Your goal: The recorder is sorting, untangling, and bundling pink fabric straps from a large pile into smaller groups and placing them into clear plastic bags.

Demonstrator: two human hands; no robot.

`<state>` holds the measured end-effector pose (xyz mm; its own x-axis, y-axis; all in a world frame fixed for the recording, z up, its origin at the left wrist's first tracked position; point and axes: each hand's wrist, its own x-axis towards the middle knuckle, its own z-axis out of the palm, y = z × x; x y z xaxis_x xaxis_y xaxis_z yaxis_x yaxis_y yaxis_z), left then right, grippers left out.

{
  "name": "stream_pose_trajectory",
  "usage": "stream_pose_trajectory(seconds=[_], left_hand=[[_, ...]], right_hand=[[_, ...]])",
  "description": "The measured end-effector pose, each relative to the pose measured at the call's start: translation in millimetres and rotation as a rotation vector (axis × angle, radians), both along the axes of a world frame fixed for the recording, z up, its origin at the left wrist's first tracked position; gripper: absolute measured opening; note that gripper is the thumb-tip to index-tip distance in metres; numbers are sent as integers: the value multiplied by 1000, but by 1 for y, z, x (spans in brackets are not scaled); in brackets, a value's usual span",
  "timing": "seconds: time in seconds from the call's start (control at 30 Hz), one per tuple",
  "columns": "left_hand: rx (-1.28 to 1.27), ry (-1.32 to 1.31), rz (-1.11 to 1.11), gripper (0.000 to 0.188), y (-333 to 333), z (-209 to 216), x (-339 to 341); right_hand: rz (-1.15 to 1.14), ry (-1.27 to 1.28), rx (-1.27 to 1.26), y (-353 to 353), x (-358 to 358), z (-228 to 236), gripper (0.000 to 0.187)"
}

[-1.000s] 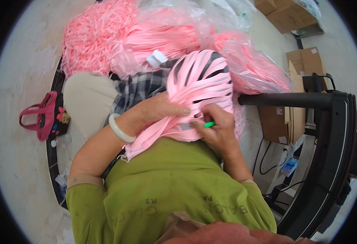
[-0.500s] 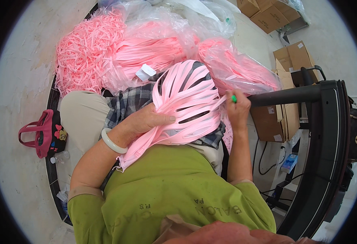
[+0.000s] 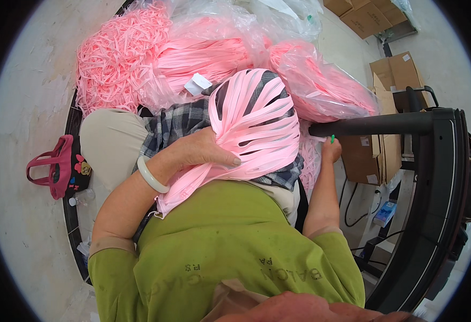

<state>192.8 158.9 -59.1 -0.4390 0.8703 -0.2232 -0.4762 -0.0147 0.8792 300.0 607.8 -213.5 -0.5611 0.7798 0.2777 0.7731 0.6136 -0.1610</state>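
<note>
My left hand (image 3: 207, 151), with a white bangle on its wrist, is closed round a bundle of long pink zipper strips (image 3: 265, 134). The strips fan out over my lap, and their gathered ends (image 3: 174, 201) hang below the hand against my green shirt. My right hand (image 3: 330, 151) is out to the right, fingers pinched at a pale pink strip (image 3: 318, 138), beside the black bar. A small green piece (image 3: 332, 139) shows at its fingers; whether worn or held is unclear. More pink strips (image 3: 309, 161) hang between my lap and right forearm.
Ahead lie a tangled pink pile (image 3: 120, 61) and clear plastic bags of pink strips (image 3: 326, 86). A white paper piece (image 3: 197, 84) rests by my knee. A black bar (image 3: 375, 125) juts in from the right, near cardboard boxes (image 3: 399, 72). A pink-black bag (image 3: 61, 167) is left.
My right hand has moved right and slightly down, away from the fanned strips toward the end of the black bar. My left hand keeps its hold on the bundle; the view has shifted slightly.
</note>
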Motion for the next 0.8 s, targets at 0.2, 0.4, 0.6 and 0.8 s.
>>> stream_pose_trajectory(seconds=[0.2,0.4,0.6,0.8], left_hand=[[-65,88,-67,75,-2,1,-3],[-183,-21,-53,73,-3,11,-1],[-162,62,10,61,-2,3,0],[-65,273,125,42,3,14,-10]], right_hand=[[-60,-101,-411,59,14,13,37],[163,285,-1177,-86,-30,68,38],[720,263,-1444,-134,-63,94,12],[849,290,-1210,-148,-74,137,14]])
